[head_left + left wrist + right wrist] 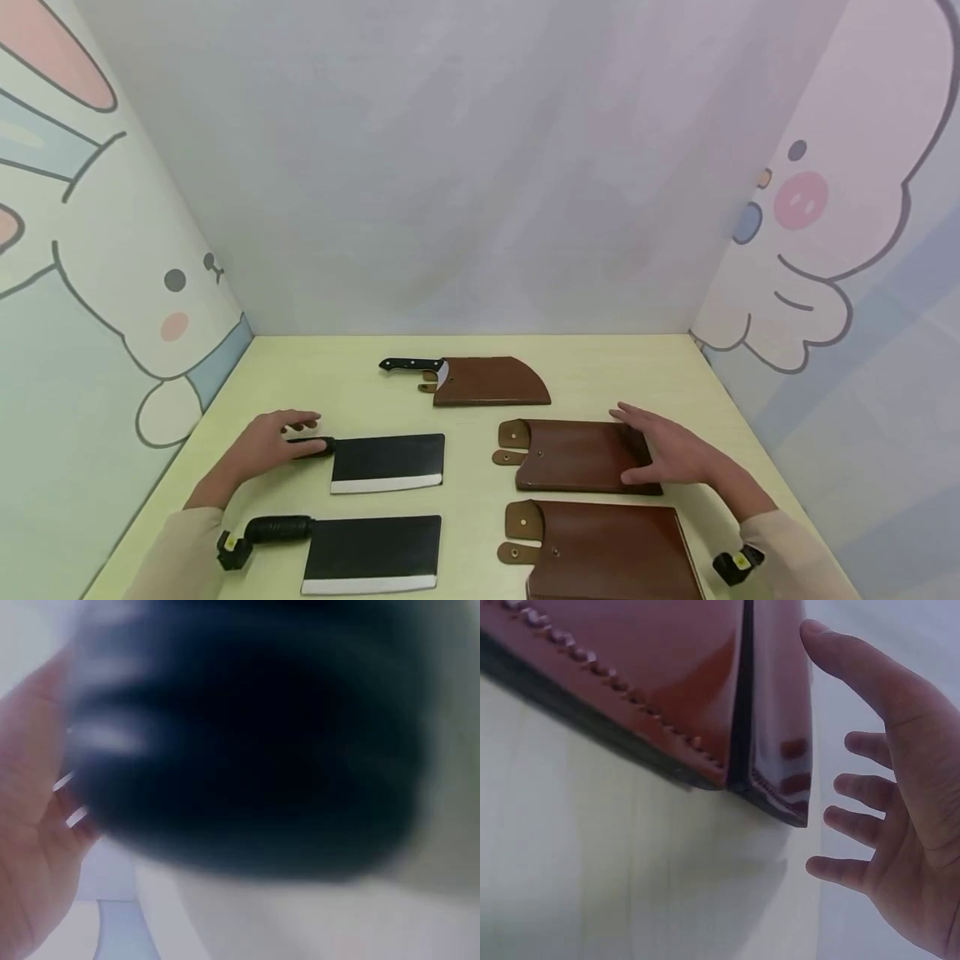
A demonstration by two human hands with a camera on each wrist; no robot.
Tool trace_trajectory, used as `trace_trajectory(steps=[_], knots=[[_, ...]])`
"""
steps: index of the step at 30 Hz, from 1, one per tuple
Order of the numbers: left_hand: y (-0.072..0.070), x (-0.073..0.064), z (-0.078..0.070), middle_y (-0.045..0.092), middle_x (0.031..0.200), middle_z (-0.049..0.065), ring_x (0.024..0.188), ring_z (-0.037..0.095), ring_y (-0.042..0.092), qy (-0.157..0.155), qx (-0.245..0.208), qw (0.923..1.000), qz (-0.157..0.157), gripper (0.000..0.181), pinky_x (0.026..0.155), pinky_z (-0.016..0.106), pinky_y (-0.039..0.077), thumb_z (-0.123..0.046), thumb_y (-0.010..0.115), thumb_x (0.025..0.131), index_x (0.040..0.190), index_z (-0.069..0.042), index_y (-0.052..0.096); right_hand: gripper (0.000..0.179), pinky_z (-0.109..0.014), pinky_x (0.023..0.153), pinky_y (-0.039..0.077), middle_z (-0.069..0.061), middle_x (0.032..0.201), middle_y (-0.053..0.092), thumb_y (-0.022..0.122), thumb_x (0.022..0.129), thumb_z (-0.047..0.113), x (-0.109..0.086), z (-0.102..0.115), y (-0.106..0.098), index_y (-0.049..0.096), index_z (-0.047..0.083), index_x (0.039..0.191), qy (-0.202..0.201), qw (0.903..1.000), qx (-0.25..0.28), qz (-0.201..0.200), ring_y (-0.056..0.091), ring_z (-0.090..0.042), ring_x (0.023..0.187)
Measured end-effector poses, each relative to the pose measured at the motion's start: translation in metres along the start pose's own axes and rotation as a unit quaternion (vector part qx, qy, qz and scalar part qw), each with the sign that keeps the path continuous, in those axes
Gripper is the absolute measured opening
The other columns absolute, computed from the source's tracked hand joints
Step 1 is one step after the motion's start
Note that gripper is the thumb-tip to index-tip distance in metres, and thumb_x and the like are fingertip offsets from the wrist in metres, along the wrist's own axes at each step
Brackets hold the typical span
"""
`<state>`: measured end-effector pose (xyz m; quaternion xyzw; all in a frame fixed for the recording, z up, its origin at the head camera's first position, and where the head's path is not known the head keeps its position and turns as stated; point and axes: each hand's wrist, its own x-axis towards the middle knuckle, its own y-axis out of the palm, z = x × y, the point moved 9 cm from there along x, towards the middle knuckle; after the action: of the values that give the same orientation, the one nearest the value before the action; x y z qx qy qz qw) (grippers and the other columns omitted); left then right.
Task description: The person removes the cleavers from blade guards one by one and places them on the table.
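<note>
your middle knife lies flat with its dark blade pointing right and its pale edge facing you. your left hand is at its handle, thumb over it and fingers loosely bent with a gap between, not closed round it; whether skin touches the handle, you can't tell. across from the blade lies the middle brown cover, flap to the left. your right hand is wide open at that cover's right end, fingers spread, gripping nothing; contact is unclear. nearer you, the near knife lies on the left, the near brown cover on the right. farther back, a black-handled knife sits inside the far brown cover. all rest on a pale yellow table.
</note>
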<state>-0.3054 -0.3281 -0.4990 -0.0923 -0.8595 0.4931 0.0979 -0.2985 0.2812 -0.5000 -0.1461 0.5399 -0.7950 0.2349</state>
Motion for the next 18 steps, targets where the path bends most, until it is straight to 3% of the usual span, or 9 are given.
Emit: trace_trajectory(steps=[4, 11, 18], knots=[[-0.011, 0.009, -0.01, 0.071, 0.121, 0.014, 0.104, 0.033, 0.066, -0.005, -0.001, 0.9995, -0.031, 0.059, 0.084, 0.051, 0.054, -0.049, 0.072, 0.094, 0.131, -0.003, 0.067, 0.098, -0.065, 0.103, 0.042, -0.02, 0.16, 0.038, 0.077, 0.081, 0.066, 0.005, 0.0, -0.007, 0.045, 0.009, 0.155, 0.007, 0.9998, -0.008, -0.018, 0.04, -0.045, 0.142], [-0.025, 0.03, -0.034, 0.068, 0.128, 0.016, 0.107, 0.037, 0.066, 0.014, 0.003, 0.9966, -0.081, 0.055, 0.085, 0.056, 0.053, -0.044, 0.07, 0.097, 0.135, -0.005, 0.065, 0.09, -0.066, 0.105, 0.039, -0.019, 0.161, 0.037, 0.078, 0.086, 0.056, 0.02, 0.008, -0.02, 0.043, 0.011, 0.156, 0.007, 0.9994, -0.018, -0.029, 0.039, -0.045, 0.143], [-0.024, 0.056, -0.066, 0.068, 0.128, 0.017, 0.106, 0.036, 0.067, 0.053, 0.028, 0.9917, -0.114, 0.053, 0.085, 0.057, 0.052, -0.04, 0.072, 0.096, 0.134, -0.005, 0.065, 0.086, -0.065, 0.105, 0.04, -0.02, 0.16, 0.038, 0.078, 0.088, 0.051, 0.045, 0.027, -0.032, 0.044, 0.01, 0.155, -0.008, 0.9986, -0.025, -0.045, 0.04, -0.045, 0.142]])
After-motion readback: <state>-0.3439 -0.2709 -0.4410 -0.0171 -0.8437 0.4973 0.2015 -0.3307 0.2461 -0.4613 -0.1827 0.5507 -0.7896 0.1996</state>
